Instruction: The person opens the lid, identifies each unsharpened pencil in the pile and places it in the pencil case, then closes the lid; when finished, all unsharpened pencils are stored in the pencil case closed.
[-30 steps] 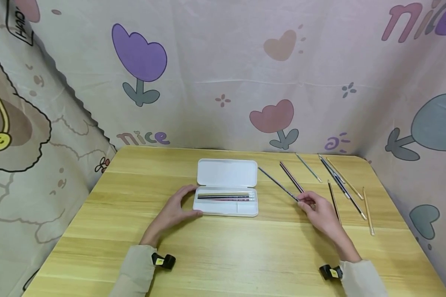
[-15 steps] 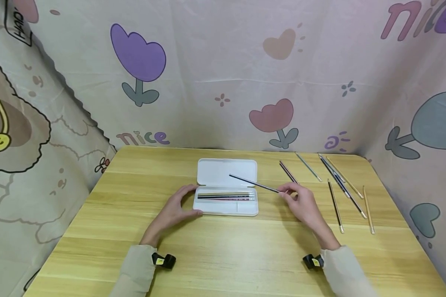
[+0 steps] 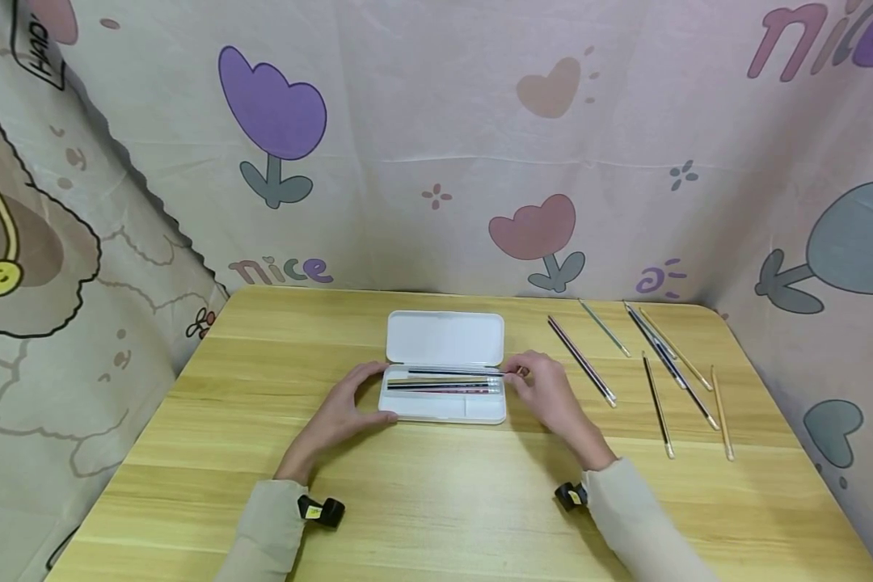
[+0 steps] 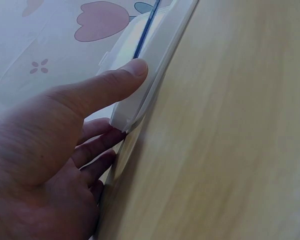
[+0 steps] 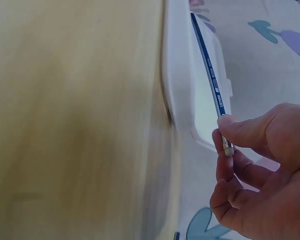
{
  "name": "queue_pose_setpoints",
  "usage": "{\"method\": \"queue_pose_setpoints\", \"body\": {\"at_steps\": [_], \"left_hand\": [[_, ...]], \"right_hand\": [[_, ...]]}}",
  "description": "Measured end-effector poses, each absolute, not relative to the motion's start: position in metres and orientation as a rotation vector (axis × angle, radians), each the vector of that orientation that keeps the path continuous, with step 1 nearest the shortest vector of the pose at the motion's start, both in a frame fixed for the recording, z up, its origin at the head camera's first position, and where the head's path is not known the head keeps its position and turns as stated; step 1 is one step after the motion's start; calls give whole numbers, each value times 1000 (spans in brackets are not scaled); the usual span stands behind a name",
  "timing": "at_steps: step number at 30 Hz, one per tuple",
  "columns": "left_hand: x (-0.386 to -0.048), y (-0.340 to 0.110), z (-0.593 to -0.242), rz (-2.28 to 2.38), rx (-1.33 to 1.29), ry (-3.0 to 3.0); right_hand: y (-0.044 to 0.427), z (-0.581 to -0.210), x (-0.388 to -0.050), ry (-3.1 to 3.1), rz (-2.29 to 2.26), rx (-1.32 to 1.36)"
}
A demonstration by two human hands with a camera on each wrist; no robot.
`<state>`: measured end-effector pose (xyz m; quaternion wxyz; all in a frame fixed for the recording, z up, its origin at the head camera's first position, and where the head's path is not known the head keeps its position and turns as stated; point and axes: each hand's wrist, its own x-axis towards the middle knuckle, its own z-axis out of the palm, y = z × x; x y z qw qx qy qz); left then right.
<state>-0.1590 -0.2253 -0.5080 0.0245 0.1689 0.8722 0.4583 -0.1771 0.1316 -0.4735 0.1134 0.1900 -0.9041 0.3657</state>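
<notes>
A white pencil case (image 3: 445,338) lies with its lid raised at the middle of the table. Several pencils (image 3: 436,386) rest side by side in its tray, eraser ends to the right. My left hand (image 3: 343,411) holds the case's left end, thumb on the front wall and fingers round towards the back. Between thumb and fingers, my right hand (image 3: 549,396) pinches a dark blue pencil (image 5: 210,70) near its eraser end. That pencil lies level along the back of the tray; whether it touches the bottom I cannot tell.
To the right, two dark pencils (image 3: 580,360) lie together on the wooden table (image 3: 436,501). Beyond them are a teal pencil (image 3: 604,327), a black pencil (image 3: 658,404), a yellow pencil (image 3: 722,412) and several overlapping ones. A printed cloth (image 3: 378,105) hangs behind the table.
My right hand has carried the blue pencil leftward from the loose pencils to the case, turning it parallel to the tray. The left hand has stayed in place.
</notes>
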Motion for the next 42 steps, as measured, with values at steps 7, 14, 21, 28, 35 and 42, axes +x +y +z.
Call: {"method": "queue_pose_setpoints", "body": {"at_steps": [7, 14, 21, 28, 35, 42], "left_hand": [[-157, -226, -508, 1418, 513, 2698], [-159, -226, -506, 1423, 537, 2701], [-160, -226, -506, 1397, 530, 2716], [-159, -225, -507, 1379, 523, 2725], [-160, -225, -506, 1384, 537, 2724], [-159, -225, -506, 1380, 523, 2723]], "right_hand": [[117, -473, -181, -2711, 1014, 588], [118, -473, -179, -2734, 1038, 589], [107, -475, -183, -2713, 1084, 577], [95, -475, -188, -2735, 1099, 556], [93, -476, -189, -2758, 1100, 537], [99, -475, -185, -2748, 1180, 525]]}}
